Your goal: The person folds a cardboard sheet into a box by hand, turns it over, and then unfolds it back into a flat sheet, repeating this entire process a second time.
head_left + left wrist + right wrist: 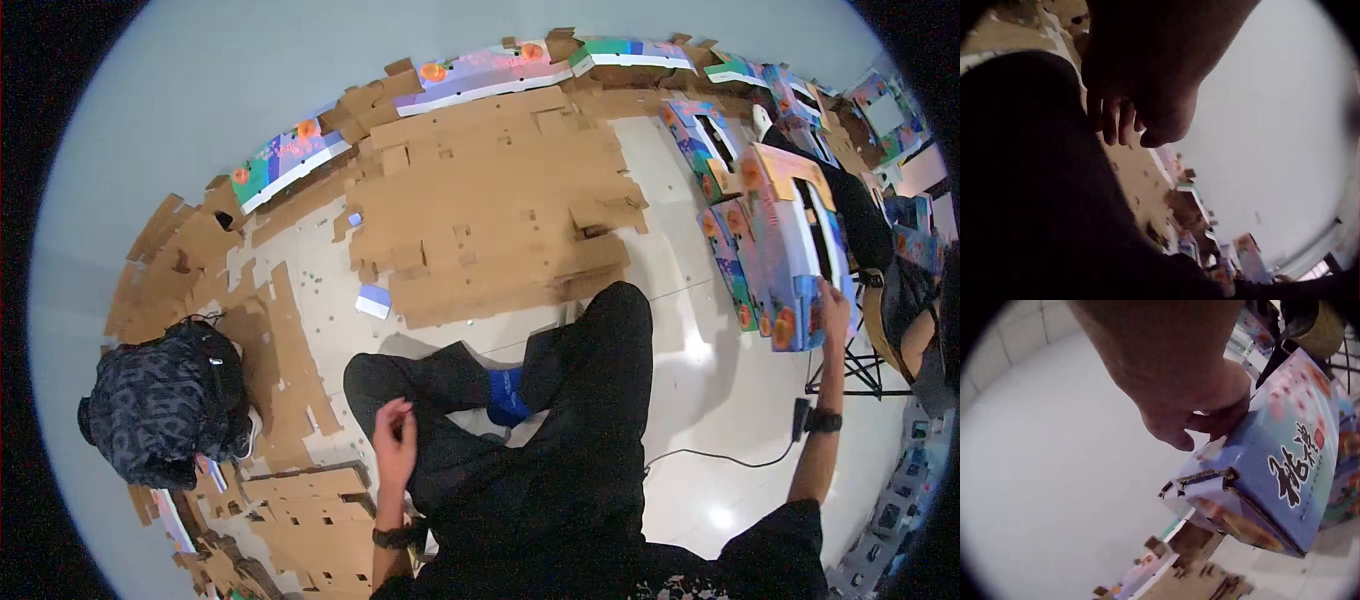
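A printed cardboard box (770, 215) with peach pictures and a long dark slot in its top is at the right in the head view. My right hand (833, 315) grips its near end. In the right wrist view the thumb and fingers of that hand (1200, 412) are bent over the box's top edge, beside a blue side panel (1294, 462) with black lettering. My left hand (396, 452) is over my left thigh, fingers loosely curled, holding nothing. The left wrist view shows the same hand (1147, 106) with its fingers hanging down.
More printed boxes (700, 140) stand behind and beside the held one. Flattened cardboard (490, 200) covers the floor ahead, with printed boxes (490, 75) along the wall. A black patterned backpack (165, 405) sits at left. Another person's dark-clad leg (850, 205) is at right, near a stool (860, 370).
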A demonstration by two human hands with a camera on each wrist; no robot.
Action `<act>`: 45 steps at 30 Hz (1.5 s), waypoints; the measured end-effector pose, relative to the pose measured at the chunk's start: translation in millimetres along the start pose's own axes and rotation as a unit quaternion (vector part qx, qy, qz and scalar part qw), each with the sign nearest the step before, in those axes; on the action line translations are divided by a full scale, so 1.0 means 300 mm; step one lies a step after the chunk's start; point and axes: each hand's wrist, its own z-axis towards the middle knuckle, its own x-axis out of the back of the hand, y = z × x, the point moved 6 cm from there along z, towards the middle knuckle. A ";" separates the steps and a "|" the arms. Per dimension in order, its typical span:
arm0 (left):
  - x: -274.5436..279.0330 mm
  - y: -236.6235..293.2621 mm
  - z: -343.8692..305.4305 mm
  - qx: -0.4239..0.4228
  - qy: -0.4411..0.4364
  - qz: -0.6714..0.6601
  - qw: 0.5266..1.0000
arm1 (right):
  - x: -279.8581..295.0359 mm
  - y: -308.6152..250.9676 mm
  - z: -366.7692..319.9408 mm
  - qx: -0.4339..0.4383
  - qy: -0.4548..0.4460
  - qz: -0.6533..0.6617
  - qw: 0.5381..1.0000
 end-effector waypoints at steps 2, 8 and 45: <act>0.092 -0.142 -0.059 0.069 0.055 -0.024 0.996 | 0.053 0.146 0.207 0.046 0.059 -0.043 0.996; 0.071 -0.091 -0.058 -0.006 0.093 0.056 0.994 | 0.158 0.293 0.483 -0.064 -0.009 -0.237 0.969; 0.050 -0.073 -0.048 -0.022 0.113 0.128 0.985 | -1.701 -0.336 -0.157 0.268 -0.177 -0.109 0.941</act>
